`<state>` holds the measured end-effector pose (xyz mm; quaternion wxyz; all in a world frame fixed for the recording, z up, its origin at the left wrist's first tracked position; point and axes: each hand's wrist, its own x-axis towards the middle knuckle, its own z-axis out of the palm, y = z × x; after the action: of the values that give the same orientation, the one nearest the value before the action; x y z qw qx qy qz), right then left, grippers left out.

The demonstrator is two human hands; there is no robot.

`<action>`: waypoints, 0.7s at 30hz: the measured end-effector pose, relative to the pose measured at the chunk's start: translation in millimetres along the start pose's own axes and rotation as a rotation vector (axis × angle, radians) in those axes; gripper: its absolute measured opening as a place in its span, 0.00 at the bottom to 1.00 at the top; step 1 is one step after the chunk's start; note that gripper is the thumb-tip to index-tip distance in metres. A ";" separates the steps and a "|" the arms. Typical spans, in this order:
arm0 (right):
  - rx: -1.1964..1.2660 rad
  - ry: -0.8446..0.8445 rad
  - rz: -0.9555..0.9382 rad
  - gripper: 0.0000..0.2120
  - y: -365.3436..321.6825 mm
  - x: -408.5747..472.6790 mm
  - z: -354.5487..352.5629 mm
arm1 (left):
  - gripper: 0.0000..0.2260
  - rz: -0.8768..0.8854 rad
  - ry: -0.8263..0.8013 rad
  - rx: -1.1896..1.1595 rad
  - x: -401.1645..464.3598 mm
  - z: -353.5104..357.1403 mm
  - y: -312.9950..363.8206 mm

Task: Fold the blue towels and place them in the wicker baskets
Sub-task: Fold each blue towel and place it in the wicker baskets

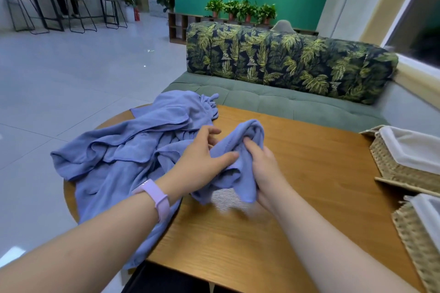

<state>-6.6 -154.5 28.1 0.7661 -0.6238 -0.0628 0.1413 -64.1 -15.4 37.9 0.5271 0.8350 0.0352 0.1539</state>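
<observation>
At the table's centre, around twelve o'clock from the body: a bunched blue towel (pixel 240 147), lifted a little off the wooden table (pixel 309 162), caught between both hands. Right hand (pixel 264 169) curled tight round a fistful of the cloth; left hand (pixel 202 152) half open, thumb pressed on the fabric, fingers loosely spread. Off at ten o'clock, a heap of more blue towels (pixel 133 147), spilling over the table edge. Out at three o'clock, two wicker baskets (pixel 402 169) with white liners, well apart from the hands. Probably a matter now of finding the corners: better to loosen the right fist, run along a hem to two adjacent corners, shake flat, lay on the bare wood, then fold. Best kept apart from the heap to avoid snagging.
</observation>
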 end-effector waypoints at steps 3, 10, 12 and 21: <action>0.087 0.107 -0.006 0.09 -24.7 -6.2 -22.3 | 0.16 0.047 -0.181 0.024 -9.4 2.8 4.5; 0.342 0.016 0.201 0.19 -68.8 -43.7 -75.5 | 0.07 -0.012 -0.362 -0.136 -27.9 37.5 23.7; 0.288 0.009 0.229 0.18 -69.4 -55.9 -86.6 | 0.12 -0.066 -0.488 -0.232 -31.7 50.7 34.5; -0.044 -0.154 0.395 0.14 -70.1 -107.4 -146.7 | 0.14 -0.272 -0.170 -0.810 -22.1 111.1 74.6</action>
<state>-59.2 -336.5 73.6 0.7027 -0.6278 -0.0007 0.3347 -60.2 -149.9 55.4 0.8287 0.5582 0.0382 0.0150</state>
